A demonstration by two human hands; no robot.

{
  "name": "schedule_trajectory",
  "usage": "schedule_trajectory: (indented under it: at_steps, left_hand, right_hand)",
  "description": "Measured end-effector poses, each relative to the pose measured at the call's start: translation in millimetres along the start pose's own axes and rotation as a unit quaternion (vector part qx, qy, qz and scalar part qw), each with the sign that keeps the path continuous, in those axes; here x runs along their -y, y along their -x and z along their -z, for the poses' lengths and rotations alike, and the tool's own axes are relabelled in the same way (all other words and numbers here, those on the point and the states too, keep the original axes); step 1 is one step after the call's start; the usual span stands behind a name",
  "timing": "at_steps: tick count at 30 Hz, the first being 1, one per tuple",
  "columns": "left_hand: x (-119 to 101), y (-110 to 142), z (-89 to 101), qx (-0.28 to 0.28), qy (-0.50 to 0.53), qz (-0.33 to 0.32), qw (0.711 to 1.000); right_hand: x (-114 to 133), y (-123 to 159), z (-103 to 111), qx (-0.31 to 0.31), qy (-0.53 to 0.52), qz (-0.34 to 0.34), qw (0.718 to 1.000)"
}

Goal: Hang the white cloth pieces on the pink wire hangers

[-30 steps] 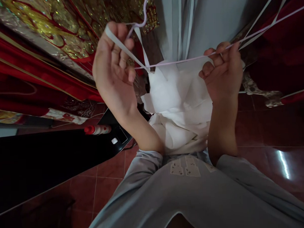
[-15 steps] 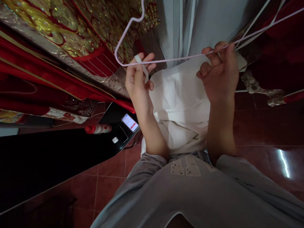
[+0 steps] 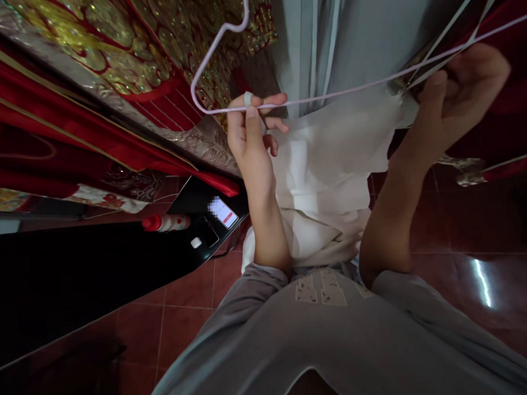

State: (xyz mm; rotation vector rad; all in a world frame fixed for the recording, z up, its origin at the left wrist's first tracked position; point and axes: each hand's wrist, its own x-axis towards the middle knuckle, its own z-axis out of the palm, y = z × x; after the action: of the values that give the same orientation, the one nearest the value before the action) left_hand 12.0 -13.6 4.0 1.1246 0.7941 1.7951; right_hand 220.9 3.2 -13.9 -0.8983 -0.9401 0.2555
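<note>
A lilac wire clothes hanger (image 3: 324, 95) stretches across the upper middle, its bent corner at the left. My left hand (image 3: 257, 143) pinches the lower bar near that corner between thumb and fingers. A white strap (image 3: 247, 98) loops over a finger there. Below the bar hangs white cloth (image 3: 326, 155), falling toward my lap. At the right, my right hand (image 3: 462, 92) is just under the bar with its fingers curled. Thin pale straps (image 3: 439, 33) cross the bar beside it. Blur and the turned hand hide what its fingers hold, if anything.
Red and gold sequined garments (image 3: 154, 46) hang close at left; grey-white cloth (image 3: 370, 32) hangs ahead. A black table (image 3: 97, 272) at left bears a red-capped bottle (image 3: 167, 223), a lit phone (image 3: 224, 213), a dark phone (image 3: 208, 232) and a small white case (image 3: 196, 242). The floor is red tile (image 3: 189, 286).
My right hand has moved right along the bar, away from the left hand, and turned with fingers curled. The white cloth's upper edge now spreads further right. My left hand has shifted slightly right.
</note>
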Motion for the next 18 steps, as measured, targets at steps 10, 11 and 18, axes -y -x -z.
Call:
schedule_trajectory:
  at_steps: [10,11,18]
  left_hand:
    - [-2,1,2.8,-0.008,-0.041,0.036,0.998]
    - [-2,0,3.3,-0.007,-0.044,0.038,0.998]
    - [-3,0,4.4,-0.009,-0.008,0.040,0.999]
  right_hand:
    - [-5,-11,0,0.053,0.005,-0.043,0.998]
    - [-3,-11,1,0.053,0.008,-0.046,0.998]
    - [-10,-12,8,0.057,0.035,-0.082,0.994]
